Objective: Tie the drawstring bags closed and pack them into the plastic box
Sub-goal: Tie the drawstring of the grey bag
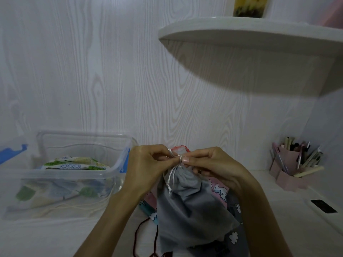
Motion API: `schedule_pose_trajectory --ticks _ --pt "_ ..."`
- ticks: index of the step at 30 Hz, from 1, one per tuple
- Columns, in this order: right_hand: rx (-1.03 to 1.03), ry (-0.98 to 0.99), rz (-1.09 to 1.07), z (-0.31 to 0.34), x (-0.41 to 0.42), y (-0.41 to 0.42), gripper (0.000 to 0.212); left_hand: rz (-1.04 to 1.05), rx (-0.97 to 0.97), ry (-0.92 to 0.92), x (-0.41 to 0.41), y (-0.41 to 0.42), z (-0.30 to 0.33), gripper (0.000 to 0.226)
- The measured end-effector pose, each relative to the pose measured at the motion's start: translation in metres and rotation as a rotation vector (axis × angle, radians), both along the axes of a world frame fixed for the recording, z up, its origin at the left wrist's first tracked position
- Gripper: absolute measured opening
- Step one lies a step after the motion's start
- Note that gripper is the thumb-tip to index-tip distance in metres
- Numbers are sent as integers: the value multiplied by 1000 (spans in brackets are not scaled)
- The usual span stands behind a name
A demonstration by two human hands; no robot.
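Open-topped plastic box (118, 164) left; shelf (250, 39) overhangs right.

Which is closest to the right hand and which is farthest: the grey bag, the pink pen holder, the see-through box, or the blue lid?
From the right hand, in the head view:
1. Grey bag: touching, its cord pinched right at the fingers.
2. Pink pen holder: off to the right, by the wall.
3. See-through box: on the left, past the left hand.
4. Blue lid: far left edge, beyond the box.
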State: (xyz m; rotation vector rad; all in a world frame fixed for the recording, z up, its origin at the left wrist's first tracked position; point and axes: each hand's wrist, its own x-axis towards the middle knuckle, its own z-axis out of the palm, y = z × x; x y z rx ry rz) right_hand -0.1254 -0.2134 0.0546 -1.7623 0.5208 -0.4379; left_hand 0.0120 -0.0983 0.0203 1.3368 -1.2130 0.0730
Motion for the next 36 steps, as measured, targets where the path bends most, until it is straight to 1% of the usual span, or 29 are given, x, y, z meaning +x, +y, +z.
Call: schedule_pose_trajectory --ticks 2,4,5,7,12,15,20,26,27,30,32,33,36 --pt "4 0 -19 -1 0 -1 28 -112 67 41 3 3 1 14" --pt "8 18 -40 -2 -3 -5 19 -196 139 53 6 6 2 18" --pt "11 33 -51 -1 -5 -7 14 -202 169 49 9 7 2 19" --pt "15 64 -80 -2 -11 -13 12 -146 230 23 15 10 3 16" --pt "23 99 -113 -7 -22 -27 10 32 350 -128 16 12 5 6" --pt "27 113 -130 -10 -24 -33 11 160 345 -192 10 7 4 8" --pt "23 144 -140 -15 -26 -37 12 221 349 -206 8 3 0 11" --pt "27 144 -136 -13 -27 -38 3 262 342 -242 8 1 0 13" --pt "14 151 -136 -12 -28 -36 3 254 346 -249 8 1 0 12" --pt "-124 167 -130 -6 -29 -33 6 197 377 -249 11 5 2 12" --pt "-204 141 -108 3 -31 -30 11 132 385 -200 12 7 6 11" --pt "-252 145 -79 6 -31 -27 19 99 377 -161 11 7 8 11" --pt "-404 298 104 4 -20 -16 66 49 327 -32 4 10 10 11"
